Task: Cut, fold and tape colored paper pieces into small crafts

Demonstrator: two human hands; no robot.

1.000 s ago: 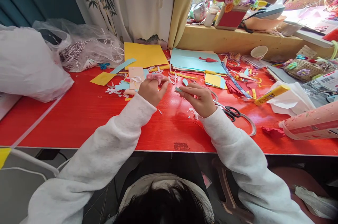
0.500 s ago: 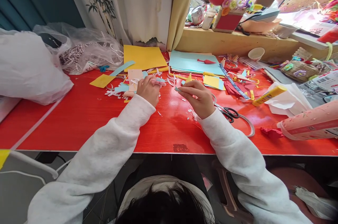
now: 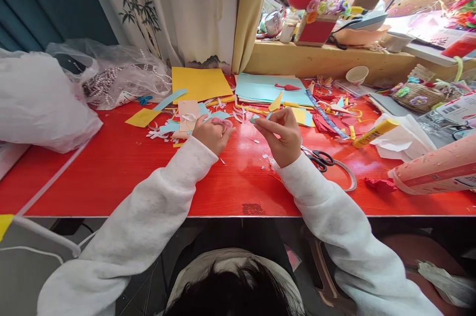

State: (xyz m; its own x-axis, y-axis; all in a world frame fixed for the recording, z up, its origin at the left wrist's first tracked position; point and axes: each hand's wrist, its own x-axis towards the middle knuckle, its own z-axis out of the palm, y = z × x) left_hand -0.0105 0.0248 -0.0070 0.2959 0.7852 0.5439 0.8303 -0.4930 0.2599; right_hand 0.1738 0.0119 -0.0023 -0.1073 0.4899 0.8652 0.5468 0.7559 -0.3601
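My left hand (image 3: 208, 135) is closed around a small pink piece (image 3: 222, 123), perhaps folded paper; its exact shape is partly covered by my fingers. Pinched at the fingertips of my right hand (image 3: 280, 135) is a small blue-green paper piece (image 3: 255, 119). The two hands are apart above the red table. Just behind my right hand a yellow paper piece (image 3: 275, 101) stands up at a slant. Scissors (image 3: 323, 158) with black handles lie beside my right wrist, partly hidden by it. Paper scraps (image 3: 171, 126) are scattered by my left hand.
Yellow sheets (image 3: 201, 83) and light blue sheets (image 3: 267, 87) lie at the back. A glue stick (image 3: 375, 133), a ruler strip (image 3: 327, 115) and a pink cylinder (image 3: 435, 169) are on the right. A white plastic bag (image 3: 40, 100) bulges at left.
My left hand has turned a little, and its fingers now point more to the right. The right hand keeps its pinch on the blue-green paper piece. The whole view has shifted slightly.
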